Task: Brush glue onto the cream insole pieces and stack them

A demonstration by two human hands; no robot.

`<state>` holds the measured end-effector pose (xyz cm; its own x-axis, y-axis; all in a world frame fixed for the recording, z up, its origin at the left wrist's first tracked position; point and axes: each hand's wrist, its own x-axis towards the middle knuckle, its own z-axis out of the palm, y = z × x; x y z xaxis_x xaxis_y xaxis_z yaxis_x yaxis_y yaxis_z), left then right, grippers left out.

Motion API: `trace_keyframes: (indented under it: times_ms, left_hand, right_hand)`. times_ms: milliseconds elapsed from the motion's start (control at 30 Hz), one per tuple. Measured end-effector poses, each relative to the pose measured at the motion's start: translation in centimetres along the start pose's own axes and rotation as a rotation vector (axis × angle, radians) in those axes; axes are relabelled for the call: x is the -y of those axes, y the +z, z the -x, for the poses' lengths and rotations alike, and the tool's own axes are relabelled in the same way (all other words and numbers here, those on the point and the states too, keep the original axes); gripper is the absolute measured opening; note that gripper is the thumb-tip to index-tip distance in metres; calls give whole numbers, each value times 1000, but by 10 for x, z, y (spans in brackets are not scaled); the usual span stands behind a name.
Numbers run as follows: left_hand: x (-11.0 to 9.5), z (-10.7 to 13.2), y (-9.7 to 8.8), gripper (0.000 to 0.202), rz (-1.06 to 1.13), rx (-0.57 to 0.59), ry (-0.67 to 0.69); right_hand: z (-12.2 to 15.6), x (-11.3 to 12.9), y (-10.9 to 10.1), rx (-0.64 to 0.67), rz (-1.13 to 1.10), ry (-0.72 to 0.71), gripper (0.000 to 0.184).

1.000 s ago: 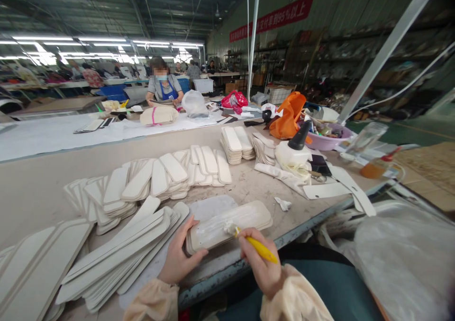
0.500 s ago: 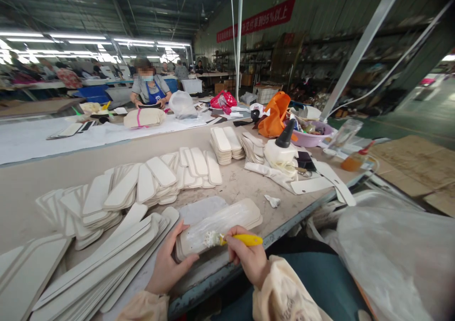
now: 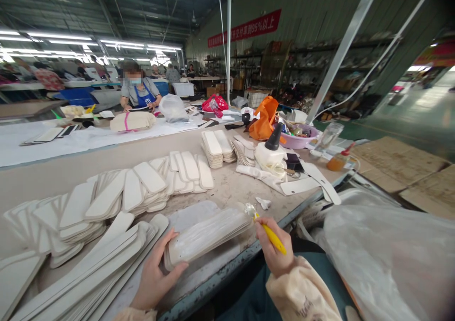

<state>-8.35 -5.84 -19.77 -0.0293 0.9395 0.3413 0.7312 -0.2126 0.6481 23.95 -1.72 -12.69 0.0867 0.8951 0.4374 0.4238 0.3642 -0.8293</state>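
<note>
In my right hand [image 3: 275, 245] is a brush with a yellow handle [image 3: 274, 239]. Its bristle end [image 3: 250, 210], thick with white paste, is at the far right end of a stack of white rounded strips [image 3: 209, 233]. The top strip looks wet and streaked. My left hand [image 3: 159, 266] grips the stack's near left end, thumb on the front side and fingers behind. Just behind the stack lies a flat pale piece [image 3: 194, 213]. A small white scrap [image 3: 263, 203] sits on the table beyond the brush.
Fanned piles of strips [image 3: 117, 193] spread across the left, with longer strips [image 3: 88, 273] nearer me. Farther right are a white glue bottle [image 3: 270, 155], a purple basin [image 3: 300, 141] and an orange-filled bottle [image 3: 339, 160]. Clear plastic [image 3: 384, 259] hangs beside the table edge [image 3: 227, 269]. A co-worker [image 3: 137, 91] sits opposite.
The brush has moved right along the top strip, from its middle-left part to its far end, and the handle now points down toward me. My left hand keeps its grip on the stack.
</note>
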Motion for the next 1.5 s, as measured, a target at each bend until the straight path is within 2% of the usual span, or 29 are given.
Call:
trace_keyframes:
  times_ms: [200, 333, 400, 500, 567, 700, 833, 1033, 1200, 1500]
  left_hand:
    - [3, 0, 2, 74, -23, -9, 10]
    - [4, -2, 3, 71, -35, -45, 38]
    - [3, -3, 2, 68, -47, -50, 54]
    - [1, -4, 1, 66, -58, -49, 67]
    - [-1, -4, 0, 66, -53, -56, 71]
    - [-4, -5, -1, 65, -38, -64, 69]
    - [-2, -4, -1, 65, -37, -62, 73]
    - [0, -4, 0, 57, -36, -57, 92]
    - [-2, -4, -1, 56, -18, -55, 71]
    - [-2, -4, -2, 55, 6, -32, 55]
  right_hand:
    - [4, 2, 12, 202, 117, -107, 12]
    - [13, 12, 19, 374, -25, -111, 11]
    - [13, 13, 21, 341, -91, -93, 12]
    - [6, 7, 19, 156, -101, -73, 11]
    - [0, 2, 16, 87, -65, -68, 11]
    - [0, 1, 15, 198, -18, -59, 10]
    - [7, 5, 18, 301, -64, -61, 11]
    - [7, -8, 11, 81, -37, -49, 14]
    - [13, -14, 9, 130, 84, -101, 15]
    - [17, -6, 13, 155, -3, -115, 14]
